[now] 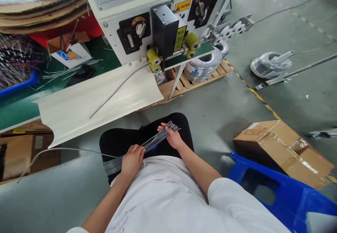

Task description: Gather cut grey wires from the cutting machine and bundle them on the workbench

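One bundle of thin, straight grey wires [152,142] lies aslant over the black-clad lap [116,138]. L. hand [133,158]: fingers together, clamped over its mid-part. R. hand [173,137]: thumb & fingers closed on it nr. the R. end. A loose wire [63,148] arcs out L.

Above: cream, glossy sheet [68,115], curled at its lower corner, at the edge of the green tabletop [15,108]; yellow cyl. rollers [153,58] on the boxy metal m/c [110,32].

Containers: blue plastic bin [34,78], heaped w/ multicol. wire pcs. [17,59]; small open carton [77,58] w/ reddish item, detail unclear; far R., brown cardboard box [273,140] w/ shiny tape.
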The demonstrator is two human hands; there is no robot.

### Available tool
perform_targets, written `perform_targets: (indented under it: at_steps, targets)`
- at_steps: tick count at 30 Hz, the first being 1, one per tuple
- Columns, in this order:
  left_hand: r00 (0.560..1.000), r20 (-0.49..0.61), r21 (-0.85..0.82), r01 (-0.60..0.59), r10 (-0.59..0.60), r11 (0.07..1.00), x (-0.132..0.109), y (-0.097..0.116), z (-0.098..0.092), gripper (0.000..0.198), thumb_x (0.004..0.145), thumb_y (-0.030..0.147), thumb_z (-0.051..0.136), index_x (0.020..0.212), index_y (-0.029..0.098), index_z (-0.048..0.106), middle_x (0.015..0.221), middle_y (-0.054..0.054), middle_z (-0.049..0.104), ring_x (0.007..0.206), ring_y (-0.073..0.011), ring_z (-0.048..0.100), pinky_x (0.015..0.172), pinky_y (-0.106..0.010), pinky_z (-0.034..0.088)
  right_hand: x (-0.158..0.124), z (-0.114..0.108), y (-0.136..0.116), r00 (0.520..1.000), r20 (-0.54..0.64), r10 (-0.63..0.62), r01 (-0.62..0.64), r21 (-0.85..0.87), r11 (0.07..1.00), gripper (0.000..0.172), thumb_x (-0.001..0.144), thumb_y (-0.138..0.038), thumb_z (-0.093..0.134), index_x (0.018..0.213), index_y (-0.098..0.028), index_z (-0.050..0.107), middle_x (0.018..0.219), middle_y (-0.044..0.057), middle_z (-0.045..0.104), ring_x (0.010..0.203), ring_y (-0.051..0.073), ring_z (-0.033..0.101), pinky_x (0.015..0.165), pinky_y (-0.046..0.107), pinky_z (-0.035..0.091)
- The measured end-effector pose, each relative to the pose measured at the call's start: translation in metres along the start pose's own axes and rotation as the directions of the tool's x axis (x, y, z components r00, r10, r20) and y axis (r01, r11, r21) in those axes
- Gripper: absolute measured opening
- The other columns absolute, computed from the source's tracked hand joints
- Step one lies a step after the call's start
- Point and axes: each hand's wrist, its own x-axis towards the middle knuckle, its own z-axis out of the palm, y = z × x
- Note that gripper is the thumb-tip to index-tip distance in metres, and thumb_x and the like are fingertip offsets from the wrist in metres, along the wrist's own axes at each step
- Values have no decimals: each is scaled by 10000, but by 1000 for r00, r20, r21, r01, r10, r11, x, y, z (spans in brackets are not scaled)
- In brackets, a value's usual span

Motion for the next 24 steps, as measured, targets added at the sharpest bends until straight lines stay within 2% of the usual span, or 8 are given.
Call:
perform_targets:
  at_steps: [3,6,9,12,14,18,21,24]
  targets:
    - [1000,-1,36,-21,21,999,2,3,0,272,1009,316,400,1011,238,661,943,-50,661,918,-178,600,714,-274,460,0,-1,1,1000,-7,-16,16,4,1000,308,800,-384,759,1046,-204,713,887,39,753,927,234,717,906,420,519]
    - [1000,6,75,-12,12,997,-2,-8,-7,268,996,349,426,1063,233,657,977,-67,670,943,-201,601,745,-299,469,0,-1,2,999,0,-36,36,16,999,242,801,-377,757,968,-208,707,822,16,731,882,226,716,880,407,524]
    - [995,-8,127,103,-103,986,-16,-39,-15,323,982,401,431,1143,213,639,1056,-93,670,997,-238,589,792,-338,477,0,-2,3,999,4,-51,51,36,998,209,796,-368,762,915,-212,690,847,18,739,880,229,715,891,413,523]
    - [969,19,194,238,-246,952,-34,-81,-15,390,976,449,391,1118,210,664,1038,-105,666,974,-263,590,818,-386,482,0,-2,4,998,15,-62,61,41,997,204,807,-372,745,905,-204,681,898,42,754,918,237,714,900,414,518]
    - [961,-1,257,267,-276,929,-44,-104,-10,436,965,475,370,1064,201,694,1020,-124,651,989,-288,585,864,-437,479,1,-2,4,998,27,-65,64,32,997,206,816,-377,730,896,-195,678,926,64,760,961,243,707,907,411,513]
    - [988,-27,256,153,-152,955,-57,-131,2,407,947,426,367,928,207,710,1000,-122,650,1001,-296,594,925,-463,482,0,-1,5,997,36,-71,69,47,997,199,816,-376,724,877,-194,671,917,62,752,989,247,695,910,406,512]
    - [998,50,205,38,-50,978,-68,-143,6,319,897,270,404,938,231,718,970,-96,692,939,-279,634,883,-432,521,-1,-1,4,997,22,-68,66,93,994,179,801,-364,740,840,-207,664,807,20,709,937,246,698,900,407,526]
    - [988,151,297,-57,11,953,-77,-152,6,404,774,124,436,1040,175,736,1094,-143,704,1046,-310,638,937,-456,511,-1,-1,4,998,29,-47,43,118,992,175,786,-346,750,827,-205,654,754,8,669,885,244,693,883,426,540]
